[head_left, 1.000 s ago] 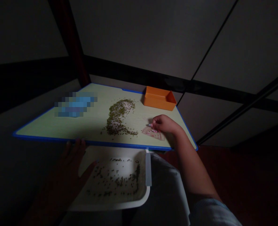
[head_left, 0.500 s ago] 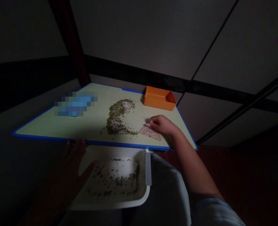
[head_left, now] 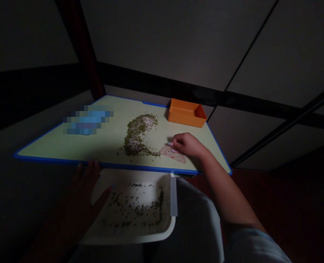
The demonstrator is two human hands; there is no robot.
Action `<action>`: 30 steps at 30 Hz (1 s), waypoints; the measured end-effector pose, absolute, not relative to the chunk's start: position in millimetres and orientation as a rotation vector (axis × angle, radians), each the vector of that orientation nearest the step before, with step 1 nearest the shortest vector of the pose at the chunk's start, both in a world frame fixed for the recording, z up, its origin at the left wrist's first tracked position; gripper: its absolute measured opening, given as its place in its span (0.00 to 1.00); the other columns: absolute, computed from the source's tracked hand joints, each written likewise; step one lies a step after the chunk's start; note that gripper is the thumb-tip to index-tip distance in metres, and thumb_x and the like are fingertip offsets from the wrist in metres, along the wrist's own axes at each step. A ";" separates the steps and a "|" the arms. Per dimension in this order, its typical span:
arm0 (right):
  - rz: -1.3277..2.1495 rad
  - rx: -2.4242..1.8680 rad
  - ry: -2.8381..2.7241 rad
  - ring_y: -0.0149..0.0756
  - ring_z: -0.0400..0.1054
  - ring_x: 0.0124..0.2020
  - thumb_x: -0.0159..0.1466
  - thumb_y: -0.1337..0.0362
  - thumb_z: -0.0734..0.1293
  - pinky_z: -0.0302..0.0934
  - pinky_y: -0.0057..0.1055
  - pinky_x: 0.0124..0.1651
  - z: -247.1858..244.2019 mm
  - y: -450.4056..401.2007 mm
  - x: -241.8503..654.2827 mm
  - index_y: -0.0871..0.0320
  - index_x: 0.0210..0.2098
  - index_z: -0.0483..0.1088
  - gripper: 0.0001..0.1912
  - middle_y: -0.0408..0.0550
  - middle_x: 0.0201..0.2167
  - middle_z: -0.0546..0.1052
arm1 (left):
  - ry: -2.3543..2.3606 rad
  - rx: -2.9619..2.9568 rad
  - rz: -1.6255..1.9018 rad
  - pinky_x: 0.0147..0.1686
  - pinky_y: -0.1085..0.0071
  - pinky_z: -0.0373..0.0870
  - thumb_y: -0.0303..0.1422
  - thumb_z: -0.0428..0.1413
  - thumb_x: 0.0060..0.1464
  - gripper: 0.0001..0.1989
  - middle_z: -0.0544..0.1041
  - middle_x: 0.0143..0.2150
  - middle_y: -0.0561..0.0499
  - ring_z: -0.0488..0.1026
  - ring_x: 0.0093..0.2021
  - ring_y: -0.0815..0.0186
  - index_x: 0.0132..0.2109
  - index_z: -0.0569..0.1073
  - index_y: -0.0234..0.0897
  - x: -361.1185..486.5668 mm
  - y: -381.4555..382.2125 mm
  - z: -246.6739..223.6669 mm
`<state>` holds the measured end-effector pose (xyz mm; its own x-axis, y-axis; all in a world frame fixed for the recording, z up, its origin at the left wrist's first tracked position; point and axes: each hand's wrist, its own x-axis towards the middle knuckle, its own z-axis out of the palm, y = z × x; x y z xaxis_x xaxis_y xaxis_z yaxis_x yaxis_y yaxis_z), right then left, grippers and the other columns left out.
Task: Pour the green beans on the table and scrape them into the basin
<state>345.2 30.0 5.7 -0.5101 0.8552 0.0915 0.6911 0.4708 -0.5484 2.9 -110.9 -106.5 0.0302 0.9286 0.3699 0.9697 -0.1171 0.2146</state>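
My right hand (head_left: 186,143) is closed in a pinch at the right part of the table, over a pink see-through protractor (head_left: 175,155). A small pale piece sticks out from its fingertips; what it is I cannot make out. Left of that hand lies a curved heap of small green and whitish grains (head_left: 136,134). My left hand (head_left: 86,186), in deep shadow, has its fingers spread at the left side of a white tub (head_left: 166,233). Scattered dark grains lie in the tub, below the table's front edge.
An orange open box (head_left: 186,117) stands at the back right of the pale table (head_left: 54,148), which has a blue rim. A blurred blue object (head_left: 89,122) lies at the left. Dark panels rise behind the table.
My right hand and the protractor have shifted very slightly to the left. The left hand has hardly moved.
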 end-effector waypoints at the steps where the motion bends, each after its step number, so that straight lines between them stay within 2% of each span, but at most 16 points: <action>1: 0.649 -1.286 -2.371 0.27 0.51 0.22 0.63 0.62 0.63 0.40 0.29 0.28 5.5 29.5 343.8 0.59 0.22 0.62 0.14 0.39 0.17 0.62 | -2.029 -2.187 -0.647 0.67 0.47 0.54 0.52 0.42 0.55 0.39 0.53 0.72 0.43 0.42 0.73 0.51 0.68 0.51 0.34 3.3 -111.0 -105.9; 8: 0.905 -1.095 -2.350 0.25 0.52 0.21 0.63 0.62 0.62 0.43 0.26 0.27 2.2 29.1 345.2 0.58 0.21 0.59 0.15 0.38 0.17 0.62 | -2.056 -2.183 -0.659 0.66 0.46 0.54 0.53 0.41 0.55 0.40 0.53 0.72 0.41 0.42 0.73 0.49 0.67 0.52 0.32 4.1 -110.1 -104.6; 16: 1.125 -1.087 -2.321 0.25 0.55 0.20 0.63 0.61 0.63 0.47 0.26 0.26 6.5 28.2 351.4 0.60 0.23 0.63 0.13 0.39 0.17 0.64 | -2.026 -2.188 -0.629 0.66 0.47 0.55 0.51 0.41 0.56 0.39 0.52 0.72 0.42 0.41 0.73 0.51 0.68 0.50 0.33 1.7 -110.4 -108.1; 24: 1.096 -1.172 -2.306 0.24 0.55 0.19 0.63 0.62 0.64 0.48 0.26 0.25 9.1 27.3 353.9 0.59 0.22 0.62 0.14 0.39 0.16 0.64 | -1.988 -2.194 -0.640 0.67 0.48 0.54 0.49 0.43 0.56 0.39 0.50 0.73 0.44 0.41 0.73 0.53 0.69 0.46 0.37 1.4 -112.1 -108.7; 30: 0.960 -1.163 -2.214 0.25 0.55 0.21 0.63 0.60 0.63 0.45 0.27 0.26 4.6 33.5 361.2 0.59 0.22 0.61 0.15 0.39 0.18 0.63 | -2.022 -2.178 -0.648 0.67 0.48 0.55 0.50 0.43 0.56 0.38 0.52 0.73 0.44 0.41 0.73 0.52 0.69 0.48 0.36 2.3 -111.6 -108.2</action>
